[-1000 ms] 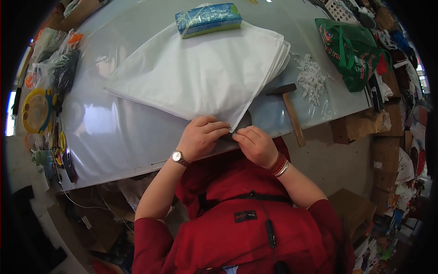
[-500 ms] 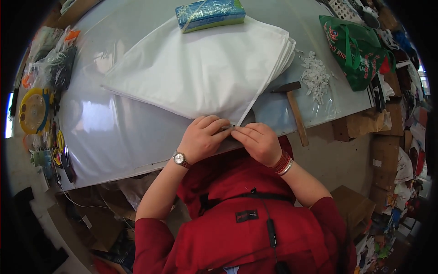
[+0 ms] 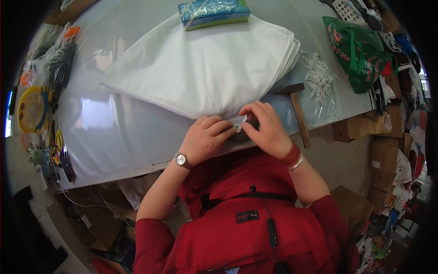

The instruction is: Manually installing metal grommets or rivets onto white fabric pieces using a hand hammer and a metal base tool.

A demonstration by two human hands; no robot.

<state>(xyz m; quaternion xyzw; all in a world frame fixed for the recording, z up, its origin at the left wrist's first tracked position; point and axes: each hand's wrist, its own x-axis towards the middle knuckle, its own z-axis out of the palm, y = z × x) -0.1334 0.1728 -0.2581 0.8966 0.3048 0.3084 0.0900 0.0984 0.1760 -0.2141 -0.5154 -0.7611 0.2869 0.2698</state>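
Observation:
A thick stack of white fabric sheets (image 3: 205,68) lies on the white table (image 3: 114,132). Its near corner points at me, close to the table's front edge. My left hand (image 3: 205,137), with a wristwatch, and my right hand (image 3: 267,128), with a red and white wristband, meet at that corner. Both pinch a small white piece (image 3: 240,124) there between thumb and fingers. My red jacket fills the bottom of the view.
A wooden-handled hammer (image 3: 299,114) lies right of my right hand. White scraps (image 3: 318,77) sit in a pile beyond it, by a green bag (image 3: 356,50). A blue-green packet (image 3: 214,11) rests on the stack's far side. Yellow rings and bagged items line the left edge (image 3: 34,107).
My hands stay at the fabric corner. The fingertips have shifted a little and now pinch the small white piece more tightly.

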